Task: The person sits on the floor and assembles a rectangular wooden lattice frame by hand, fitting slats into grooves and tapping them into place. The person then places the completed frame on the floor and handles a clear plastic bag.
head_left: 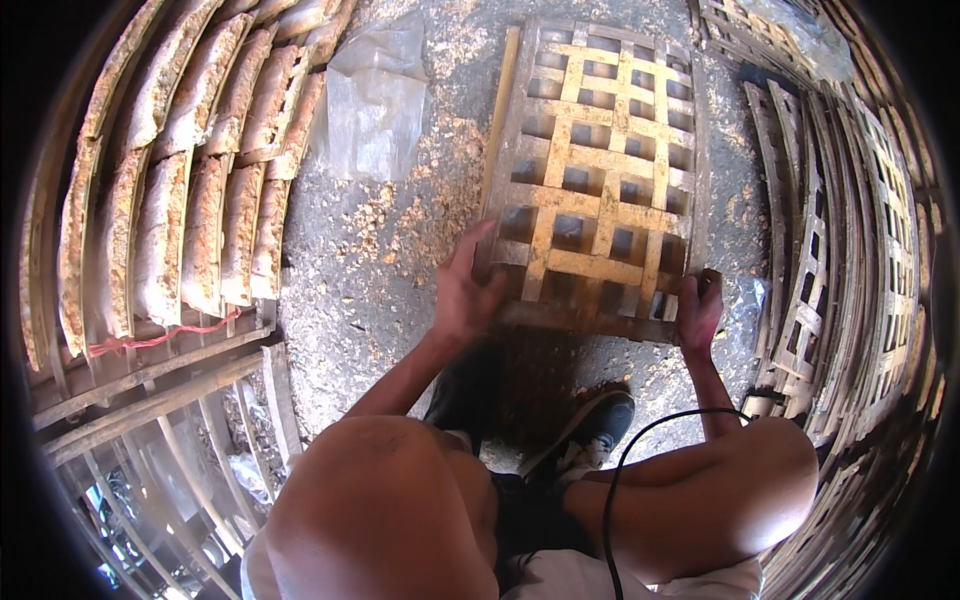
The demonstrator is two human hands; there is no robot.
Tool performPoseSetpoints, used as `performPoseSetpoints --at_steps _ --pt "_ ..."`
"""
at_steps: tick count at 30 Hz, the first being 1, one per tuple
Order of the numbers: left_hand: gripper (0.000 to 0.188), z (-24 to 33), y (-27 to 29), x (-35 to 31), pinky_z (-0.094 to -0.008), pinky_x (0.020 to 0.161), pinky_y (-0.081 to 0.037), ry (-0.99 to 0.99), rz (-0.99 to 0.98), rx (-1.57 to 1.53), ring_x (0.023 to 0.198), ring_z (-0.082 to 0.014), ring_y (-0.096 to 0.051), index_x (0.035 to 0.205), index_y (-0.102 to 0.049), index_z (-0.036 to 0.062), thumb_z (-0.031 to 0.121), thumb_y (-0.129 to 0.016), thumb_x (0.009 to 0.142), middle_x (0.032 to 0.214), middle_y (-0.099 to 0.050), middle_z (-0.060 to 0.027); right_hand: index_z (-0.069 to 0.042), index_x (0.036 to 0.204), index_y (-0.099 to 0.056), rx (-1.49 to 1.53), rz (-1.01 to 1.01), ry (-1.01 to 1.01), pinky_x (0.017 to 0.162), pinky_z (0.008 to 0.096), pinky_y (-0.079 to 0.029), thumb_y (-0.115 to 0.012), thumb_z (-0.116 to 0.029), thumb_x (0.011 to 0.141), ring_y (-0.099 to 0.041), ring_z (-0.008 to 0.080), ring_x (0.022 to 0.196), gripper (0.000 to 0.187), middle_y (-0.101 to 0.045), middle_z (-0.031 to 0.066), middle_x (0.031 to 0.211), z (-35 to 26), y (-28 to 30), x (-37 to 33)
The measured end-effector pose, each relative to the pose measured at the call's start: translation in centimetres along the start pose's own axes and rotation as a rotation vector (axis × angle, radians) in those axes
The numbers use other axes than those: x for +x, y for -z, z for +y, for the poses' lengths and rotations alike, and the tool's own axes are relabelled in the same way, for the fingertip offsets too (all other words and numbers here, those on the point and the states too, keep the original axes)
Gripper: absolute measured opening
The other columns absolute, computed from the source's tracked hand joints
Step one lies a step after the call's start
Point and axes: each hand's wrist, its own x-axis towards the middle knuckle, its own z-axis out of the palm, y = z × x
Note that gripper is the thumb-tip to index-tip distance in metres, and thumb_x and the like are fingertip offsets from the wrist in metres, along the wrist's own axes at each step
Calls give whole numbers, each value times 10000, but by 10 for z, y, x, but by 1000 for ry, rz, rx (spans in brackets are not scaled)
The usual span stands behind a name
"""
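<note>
Because the rectangular lattice panel of yellow and grey wooden strips lies lengthwise in front of the person, both hands can reach its near corners, a spacing that probably keeps it from twisting. The left hand is at the near left corner, fingers spread wide from one another; blur hides how firmly it grips. The right hand holds the near right corner, fingers curled around the frame. Both forearms angle forward past the bent knees, a low squat that likely spares reaching. Whether the near edge is raised off the crumb-strewn grey floor cannot be told. Beyond the left hand lies a translucent plastic sheet; farther left, pale crusted slabs lean in rows. Similar wooden lattice panels stand packed on edge at right, presumably to save room.
</note>
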Motion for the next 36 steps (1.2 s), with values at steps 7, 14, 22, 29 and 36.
performPoseSetpoints --at_steps 7,14,22,29,36 --pt "647 7 -4 -11 -405 1006 -572 -69 3 30 1297 -302 -654 1472 -559 102 -46 -705 860 1427 -637 -180 -13 931 -599 173 -66 -280 518 312 -467 -727 -391 1006 -607 139 571 406 -697 111 753 -6 3 -2" --pt "501 30 -1 1 -413 1031 -546 116 76 -809 1329 -297 -619 1418 -589 38 121 -729 945 1407 -625 -204 -53 748 -566 103 42 -312 424 298 -314 -649 -438 1058 -427 75 490 501 -490 2 580 -4 42 1" --pt "565 -32 -20 103 -444 1046 -526 -94 75 278 1230 -425 -638 1383 -599 -60 267 -747 947 1350 -634 -274 39 1071 -700 459 45 -324 628 286 -445 -510 -392 1126 -534 101 739 474 -606 20 855 14 61 -11" --pt "605 -50 -55 105 -485 1091 -501 9 144 32 1249 -487 -622 1474 -509 -87 80 -681 918 1397 -585 -357 -167 691 -431 386 91 -341 475 294 -231 -596 -335 1105 -300 32 566 476 -340 -96 631 12 56 -8" --pt "521 -51 -56 111 -425 970 -578 82 150 -29 1140 -396 -705 1437 -574 -31 76 -676 937 1350 -655 -289 -145 663 -441 469 -30 -378 386 292 -275 -604 -348 1097 -391 58 433 506 -426 -44 544 27 35 -6"
